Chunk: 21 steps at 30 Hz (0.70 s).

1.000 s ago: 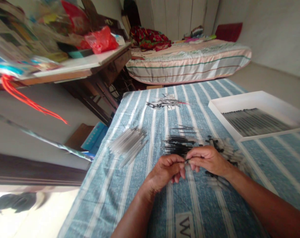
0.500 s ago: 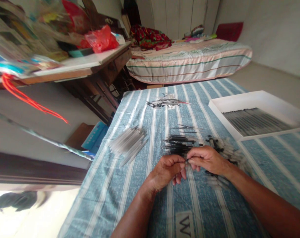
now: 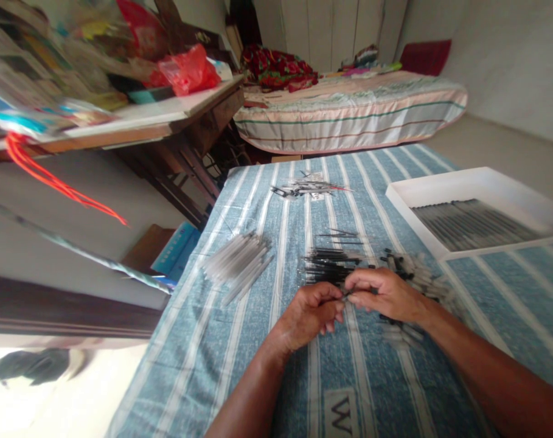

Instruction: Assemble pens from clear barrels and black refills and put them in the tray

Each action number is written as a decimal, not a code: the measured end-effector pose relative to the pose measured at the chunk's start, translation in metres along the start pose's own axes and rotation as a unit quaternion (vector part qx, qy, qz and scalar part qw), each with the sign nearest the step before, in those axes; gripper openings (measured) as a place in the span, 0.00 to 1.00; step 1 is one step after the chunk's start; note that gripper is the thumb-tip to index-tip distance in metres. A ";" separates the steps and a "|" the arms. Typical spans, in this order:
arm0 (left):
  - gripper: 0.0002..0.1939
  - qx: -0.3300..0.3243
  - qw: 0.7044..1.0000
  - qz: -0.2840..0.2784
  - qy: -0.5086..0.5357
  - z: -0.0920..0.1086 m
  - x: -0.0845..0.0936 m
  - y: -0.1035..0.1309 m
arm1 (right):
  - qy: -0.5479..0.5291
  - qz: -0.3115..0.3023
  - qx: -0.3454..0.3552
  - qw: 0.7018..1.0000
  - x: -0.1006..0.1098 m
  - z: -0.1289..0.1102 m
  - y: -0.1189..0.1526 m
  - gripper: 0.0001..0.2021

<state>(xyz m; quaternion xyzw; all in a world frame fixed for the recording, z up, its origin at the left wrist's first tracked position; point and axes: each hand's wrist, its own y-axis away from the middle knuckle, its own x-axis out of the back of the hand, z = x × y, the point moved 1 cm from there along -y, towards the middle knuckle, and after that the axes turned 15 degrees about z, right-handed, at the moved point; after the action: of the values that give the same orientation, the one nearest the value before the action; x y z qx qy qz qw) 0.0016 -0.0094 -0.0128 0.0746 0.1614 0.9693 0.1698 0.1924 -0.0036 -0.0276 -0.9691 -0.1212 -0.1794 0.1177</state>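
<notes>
My left hand and my right hand meet fingertip to fingertip, both pinched on a small dark piece that is mostly hidden. Just beyond them lies a bundle of thin black rods. To the left is a pile of whitish translucent tubes. Beside my right hand, partly under the wrist, are scattered short pale pieces with black ends. Rows of dark slender sticks fill part of a white open box at the right.
A striped blue cloth covers the table. Thin mixed pieces lie near its far edge. Beyond it stand a bed and, at the left, a cluttered desk with a red bag and hanging orange cords.
The fingers have shifted slightly at the pinch, and the dark piece between them shows less. Both hands stay in nearly the same place.
</notes>
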 end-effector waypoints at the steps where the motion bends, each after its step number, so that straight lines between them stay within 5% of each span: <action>1: 0.07 -0.005 1.000 -0.001 -0.007 0.000 0.000 0.000 | 0.004 -0.003 0.001 1.000 -0.001 -0.001 0.000 0.09; 5: 0.07 -0.020 1.000 -0.001 -0.019 0.000 -0.001 0.000 | 0.045 0.000 0.002 0.999 -0.003 -0.001 0.000 0.19; 9: 0.07 -0.019 1.000 0.007 -0.013 0.001 -0.001 0.000 | 0.027 0.010 -0.004 1.000 -0.005 -0.001 -0.001 0.13; 21: 0.07 -0.004 0.999 0.016 -0.029 0.003 0.001 -0.001 | 0.073 0.017 -0.005 0.997 -0.007 0.002 -0.005 0.20</action>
<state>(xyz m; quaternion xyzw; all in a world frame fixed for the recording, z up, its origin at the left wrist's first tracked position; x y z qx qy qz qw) 0.0016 -0.0070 -0.0105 0.1048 0.1512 0.9700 0.1588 0.1856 0.0002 -0.0311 -0.9559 -0.0945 -0.2487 0.1247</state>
